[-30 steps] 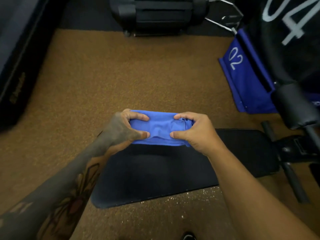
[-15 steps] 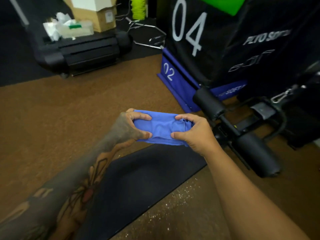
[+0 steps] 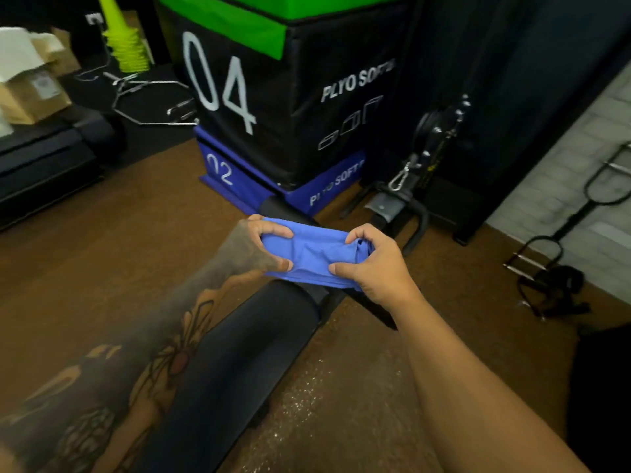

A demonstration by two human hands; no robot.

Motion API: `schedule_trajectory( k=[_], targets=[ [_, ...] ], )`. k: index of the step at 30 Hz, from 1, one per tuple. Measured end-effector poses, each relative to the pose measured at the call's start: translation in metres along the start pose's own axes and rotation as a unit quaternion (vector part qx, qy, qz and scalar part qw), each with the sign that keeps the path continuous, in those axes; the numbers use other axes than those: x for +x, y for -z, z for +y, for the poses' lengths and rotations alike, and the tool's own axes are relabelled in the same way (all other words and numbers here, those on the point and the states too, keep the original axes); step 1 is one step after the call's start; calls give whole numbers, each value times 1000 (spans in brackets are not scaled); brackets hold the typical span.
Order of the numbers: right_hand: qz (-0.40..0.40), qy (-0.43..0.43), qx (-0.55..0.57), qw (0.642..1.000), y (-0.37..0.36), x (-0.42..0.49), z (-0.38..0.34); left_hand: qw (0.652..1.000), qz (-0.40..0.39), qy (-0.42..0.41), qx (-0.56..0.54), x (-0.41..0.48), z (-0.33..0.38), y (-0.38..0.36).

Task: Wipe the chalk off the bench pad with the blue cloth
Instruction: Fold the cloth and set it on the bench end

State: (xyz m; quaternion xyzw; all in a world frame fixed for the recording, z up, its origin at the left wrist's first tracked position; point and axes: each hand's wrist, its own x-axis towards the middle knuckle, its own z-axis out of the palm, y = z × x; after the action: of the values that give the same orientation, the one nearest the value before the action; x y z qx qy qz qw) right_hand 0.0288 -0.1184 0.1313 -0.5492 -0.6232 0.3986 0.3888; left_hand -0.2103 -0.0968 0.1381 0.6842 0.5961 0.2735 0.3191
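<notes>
The folded blue cloth is held up in front of me between both hands. My left hand grips its left end with thumb below and fingers over the top. My right hand pinches its bunched right end. Below them the black bench pad runs diagonally from the lower left toward the cloth. The cloth hangs above the pad's far end and does not touch it. No chalk marks show plainly on the dark pad.
Stacked plyo boxes, black "04" on blue "02", stand just beyond the bench. A cable attachment with a carabiner is to the right. Metal handles lie by the brick wall. Yellow cones and cardboard boxes sit far left.
My view has swung up and to the right, bringing the plyo boxes and wall into sight. Both hands keep the same grip on the cloth, and the pad now runs diagonally.
</notes>
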Motion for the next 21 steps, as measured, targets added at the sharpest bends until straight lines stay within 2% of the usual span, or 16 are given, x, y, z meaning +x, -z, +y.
schedule_trajectory(
  k=[3, 7, 11, 16, 21],
  targets=[
    [40, -5, 34, 999, 25, 1, 20, 999, -29, -18, 7, 27, 14, -28],
    [129, -76, 34, 988, 45, 4, 50, 995, -88, -49, 10, 64, 24, -69],
    [184, -134, 13, 974, 66, 8, 85, 987, -141, -72, 2, 101, 27, -113],
    [186, -203, -20, 961, 88, 2, 124, 974, -212, -81, 12, 133, 27, -163],
    [168, -286, -67, 941, 78, 4, 156, 961, -262, -81, 38, 152, 7, -200]
  ],
)
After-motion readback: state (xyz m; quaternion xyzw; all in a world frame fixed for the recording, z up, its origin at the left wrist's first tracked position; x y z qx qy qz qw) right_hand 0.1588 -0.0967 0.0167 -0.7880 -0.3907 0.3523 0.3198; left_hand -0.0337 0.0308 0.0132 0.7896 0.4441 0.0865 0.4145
